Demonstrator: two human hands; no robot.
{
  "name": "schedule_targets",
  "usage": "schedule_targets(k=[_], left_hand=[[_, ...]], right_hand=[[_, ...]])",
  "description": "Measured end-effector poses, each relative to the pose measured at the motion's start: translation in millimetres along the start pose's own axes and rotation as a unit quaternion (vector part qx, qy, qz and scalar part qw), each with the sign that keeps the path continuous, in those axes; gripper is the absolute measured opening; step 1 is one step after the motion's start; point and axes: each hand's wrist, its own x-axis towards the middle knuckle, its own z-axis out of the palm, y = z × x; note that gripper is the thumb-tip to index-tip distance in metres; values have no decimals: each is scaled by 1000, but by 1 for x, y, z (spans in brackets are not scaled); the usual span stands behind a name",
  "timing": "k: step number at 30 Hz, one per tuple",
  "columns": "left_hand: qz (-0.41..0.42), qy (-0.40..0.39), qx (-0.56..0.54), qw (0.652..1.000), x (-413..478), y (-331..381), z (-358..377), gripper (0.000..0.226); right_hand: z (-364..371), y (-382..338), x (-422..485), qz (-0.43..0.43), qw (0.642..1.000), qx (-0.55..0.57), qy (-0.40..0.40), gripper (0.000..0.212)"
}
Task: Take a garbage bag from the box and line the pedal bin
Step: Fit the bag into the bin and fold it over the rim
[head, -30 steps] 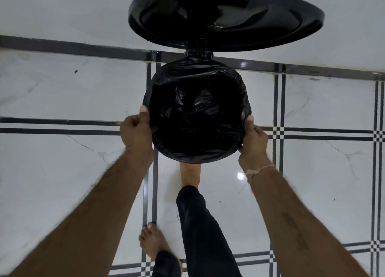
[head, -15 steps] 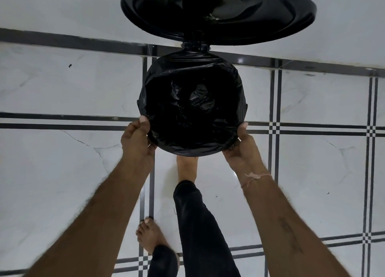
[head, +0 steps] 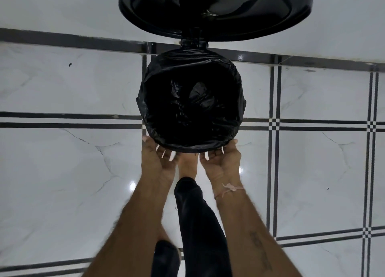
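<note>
The pedal bin (head: 190, 101) stands on the tiled floor (head: 62, 172) at 12 o'clock from the person, seen from straight above; its lid (head: 214, 12) is tipped up and back at 12 o'clock of the mouth, most likely because the foot (head: 187, 166) reaching in at 6 o'clock presses the pedal, though the pedal itself is hidden under the rim.

The garbage bag (head: 237, 85) already sits inside the bin, its edge folded outward over the rim all the way round, its crumpled bottom dim in the middle; the box is not in view.

The left hand (head: 160, 160) is at about 7 o'clock of the rim, palm up, fingers spread and curled under the bag's folded edge; the right hand (head: 220, 158) mirrors it at about 5 o'clock; neither is clenched, and whether the fingertips pinch plastic or merely touch it I cannot tell.

Held so, the hands seem placed to tuck the overhang down at the near side; the lining looks almost done, with only the near edge left to smooth.
</note>
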Motion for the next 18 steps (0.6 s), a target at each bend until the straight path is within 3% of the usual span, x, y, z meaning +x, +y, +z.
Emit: schedule_targets(k=[3, 7, 14, 18], left_hand=[[-56, -4, -22, 998, -18, -8, 7, 40], [-29, 7, -22, 999, -21, -15, 9, 36], [-7, 38, -47, 998, -19, -10, 9, 29], [-32, 17, -51, 998, -27, -16, 19, 23]], right_hand=[[-5, 15, -5, 29, 999, 12, -2, 44], [-4, 37, 2, 18, 1000, 3, 3, 56], [-10, 33, 7, 49, 997, 62, 5, 41], [-3, 13, -11, 39, 998, 50, -19, 26]])
